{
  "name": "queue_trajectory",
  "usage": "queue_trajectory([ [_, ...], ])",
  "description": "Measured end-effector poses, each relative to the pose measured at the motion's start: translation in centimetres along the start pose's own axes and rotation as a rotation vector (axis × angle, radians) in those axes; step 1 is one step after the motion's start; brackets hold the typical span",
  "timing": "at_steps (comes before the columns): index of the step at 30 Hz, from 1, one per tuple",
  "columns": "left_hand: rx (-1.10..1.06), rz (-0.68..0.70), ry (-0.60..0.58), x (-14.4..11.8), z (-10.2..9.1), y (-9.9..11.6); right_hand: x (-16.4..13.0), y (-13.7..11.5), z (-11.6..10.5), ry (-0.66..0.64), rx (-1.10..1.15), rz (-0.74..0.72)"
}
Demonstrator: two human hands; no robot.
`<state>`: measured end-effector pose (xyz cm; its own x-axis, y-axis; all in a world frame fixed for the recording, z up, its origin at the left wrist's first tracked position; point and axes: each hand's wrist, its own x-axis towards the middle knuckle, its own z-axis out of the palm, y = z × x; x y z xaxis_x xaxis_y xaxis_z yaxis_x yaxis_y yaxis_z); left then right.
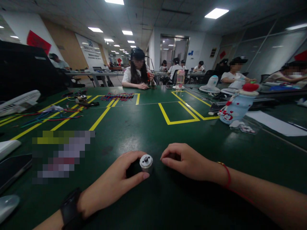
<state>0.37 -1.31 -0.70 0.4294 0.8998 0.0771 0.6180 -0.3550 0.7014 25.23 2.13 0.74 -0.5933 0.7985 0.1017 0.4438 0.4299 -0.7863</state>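
A small silver motor stands upright on the dark green table, near the front edge. My left hand curls around it from the left, thumb and fingers against its body; a black watch sits on that wrist. My right hand rests on the table just right of the motor, fingers curled under, apart from it, with a red string on the wrist. Whether the right fingers enclose anything is hidden.
Yellow tape lines mark the table. Coloured wires and small parts lie at the far left and centre. A blue-white bottle with a red cap, white paper, fans and a phone surround. Other people sit at far tables.
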Motion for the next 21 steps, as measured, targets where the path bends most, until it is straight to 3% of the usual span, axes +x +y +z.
queue_trajectory([
  [7, -0.040, 0.024, -0.031, 0.2, 0.0, 0.0, 1.6, -2.9, 0.9, 0.042, -0.117, -0.173],
  [13, -0.049, 0.029, -0.020, 0.2, 0.1, 0.1, 2.1, -3.6, 1.4, 0.072, -0.212, -0.269],
  [18, -0.040, 0.033, -0.006, 0.2, -0.1, 0.4, 1.8, -3.5, 0.5, 0.166, -0.098, -0.238],
  [21, -0.038, 0.028, -0.010, 0.3, -0.1, 0.5, 0.7, -2.4, 0.0, 0.129, -0.125, -0.167],
])
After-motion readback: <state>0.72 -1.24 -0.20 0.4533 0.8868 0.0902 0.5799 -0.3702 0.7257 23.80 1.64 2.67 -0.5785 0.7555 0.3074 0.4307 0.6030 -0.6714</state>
